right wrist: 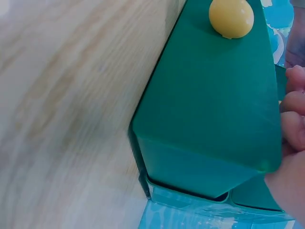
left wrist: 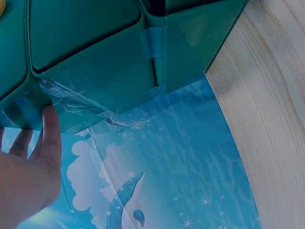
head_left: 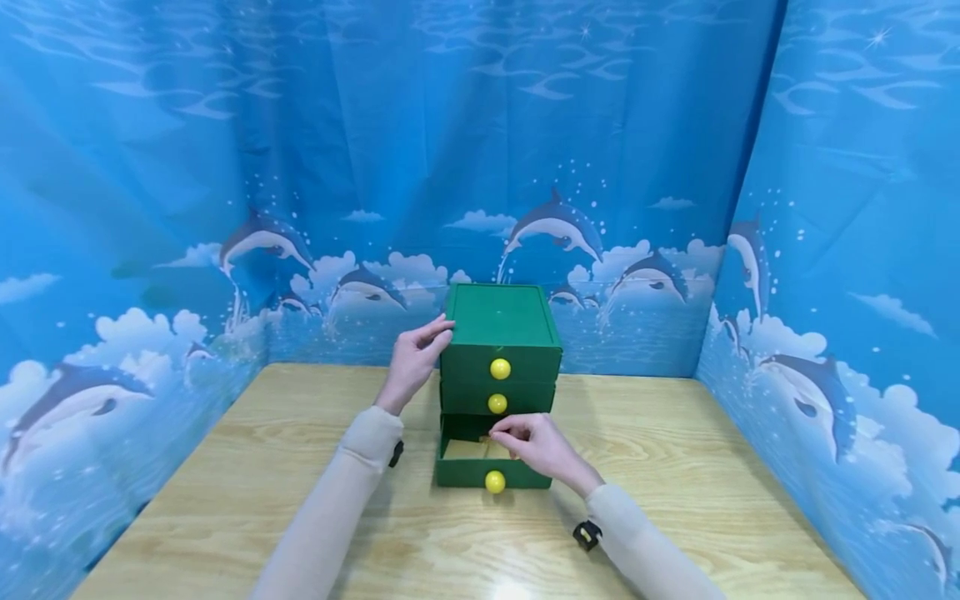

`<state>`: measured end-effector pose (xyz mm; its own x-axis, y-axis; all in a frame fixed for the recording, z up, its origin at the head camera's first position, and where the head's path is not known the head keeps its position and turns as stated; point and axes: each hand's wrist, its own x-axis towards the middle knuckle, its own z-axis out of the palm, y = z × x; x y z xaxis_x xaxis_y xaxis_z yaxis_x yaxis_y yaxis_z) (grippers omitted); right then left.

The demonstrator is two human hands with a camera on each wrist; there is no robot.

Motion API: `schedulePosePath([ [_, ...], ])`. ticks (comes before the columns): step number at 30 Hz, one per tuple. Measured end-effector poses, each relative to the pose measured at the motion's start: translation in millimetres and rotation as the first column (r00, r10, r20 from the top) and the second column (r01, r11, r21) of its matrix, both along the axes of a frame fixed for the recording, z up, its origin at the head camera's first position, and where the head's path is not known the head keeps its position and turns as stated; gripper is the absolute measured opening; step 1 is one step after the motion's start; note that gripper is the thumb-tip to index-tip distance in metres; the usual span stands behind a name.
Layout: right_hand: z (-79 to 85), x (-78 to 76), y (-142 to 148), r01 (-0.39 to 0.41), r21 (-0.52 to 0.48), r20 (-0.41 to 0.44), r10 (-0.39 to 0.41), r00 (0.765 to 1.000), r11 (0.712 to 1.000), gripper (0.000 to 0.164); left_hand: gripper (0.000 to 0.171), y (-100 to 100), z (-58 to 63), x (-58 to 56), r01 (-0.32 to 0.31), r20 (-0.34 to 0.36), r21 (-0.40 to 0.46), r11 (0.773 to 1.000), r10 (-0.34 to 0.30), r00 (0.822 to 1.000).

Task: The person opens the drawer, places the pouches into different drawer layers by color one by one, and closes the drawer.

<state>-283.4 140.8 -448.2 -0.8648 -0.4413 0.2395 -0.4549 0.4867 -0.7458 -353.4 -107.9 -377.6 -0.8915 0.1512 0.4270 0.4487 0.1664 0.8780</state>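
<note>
A green three-drawer cabinet (head_left: 501,315) with round yellow knobs stands on the table, its bottom drawer (head_left: 465,475) pulled out. My left hand (head_left: 414,360) rests against the cabinet's upper left side; in the left wrist view its fingers (left wrist: 51,136) lie extended along the green wall. Over the open drawer, my right hand (head_left: 542,448) has its thumb and forefinger brought together. They seem to pinch a small brownish thing (head_left: 485,439), too small to identify. Pale tan material (head_left: 461,450) shows inside the drawer. The right wrist view shows curled fingers (right wrist: 295,126) behind the drawer front.
The upper drawer (head_left: 468,364) and middle drawer (head_left: 465,397) are closed. Clear tape (left wrist: 76,98) runs along the cabinet's side. The light wooden table (head_left: 300,467) meets blue dolphin-print curtains (head_left: 360,200) at the back and sides.
</note>
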Motion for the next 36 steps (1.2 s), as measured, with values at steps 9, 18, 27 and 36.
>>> schedulePosePath([
  [9, 2.9, 15.2, 4, -0.041, 0.058, -0.008, 0.041, 0.999, 0.997, 0.029, 0.043, 1, 1.7, -0.6, -0.012, 0.016, 0.002, 1.000, 0.012, 1.000],
  [18, 2.2, 26.7, 5, -0.073, 0.115, 0.028, 0.070, 0.997, 0.991, 0.021, 0.042, 1, 0.1, -1.8, -0.021, 0.022, -0.001, 1.000, 0.021, 1.000],
  [27, -6.6, 33.9, 7, -0.131, 0.180, 0.156, 0.103, 0.982, 0.975, 0.021, 0.042, 1, -1.5, -0.2, -0.020, 0.016, 0.004, 1.000, 0.019, 1.000],
  [36, -4.8, 35.3, 6, -0.163, 0.235, 0.178, 0.122, 0.976, 0.958, 0.029, 0.043, 1, -0.3, -0.5, -0.013, 0.021, 0.006, 1.000, 0.012, 1.000],
])
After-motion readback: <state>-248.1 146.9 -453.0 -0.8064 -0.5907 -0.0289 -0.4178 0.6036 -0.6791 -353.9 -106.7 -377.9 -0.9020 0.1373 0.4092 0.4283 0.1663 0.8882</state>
